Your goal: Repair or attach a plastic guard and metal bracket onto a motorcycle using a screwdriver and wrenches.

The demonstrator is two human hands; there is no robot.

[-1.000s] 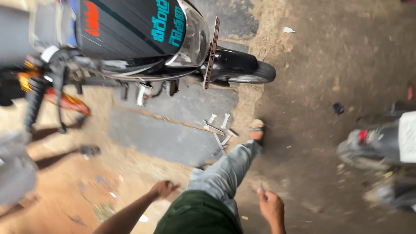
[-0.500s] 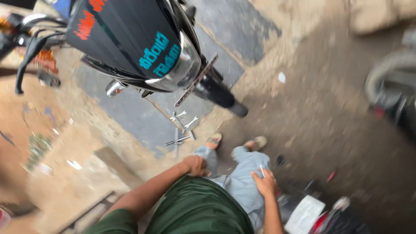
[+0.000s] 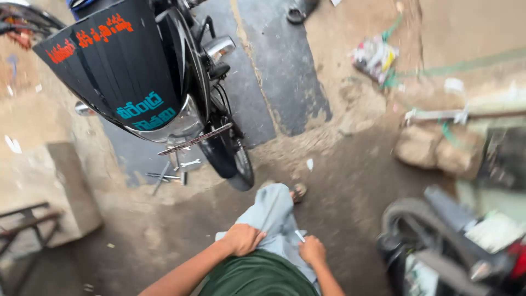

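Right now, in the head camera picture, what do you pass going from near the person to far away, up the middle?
Left hand and right hand on the grey trouser knee → sandalled foot → motorcycle rear wheel → dark paving slab → a dark shoe at the top.

My left hand (image 3: pixel 243 239) flat on grey-trousered knee (image 3: pixel 272 211); right hand (image 3: pixel 312 250) pinching small white stick (image 3: pixel 299 236). Motorcycle rear wheel (image 3: pixel 233 156) ahead, wrenches (image 3: pixel 172 174) on ground.
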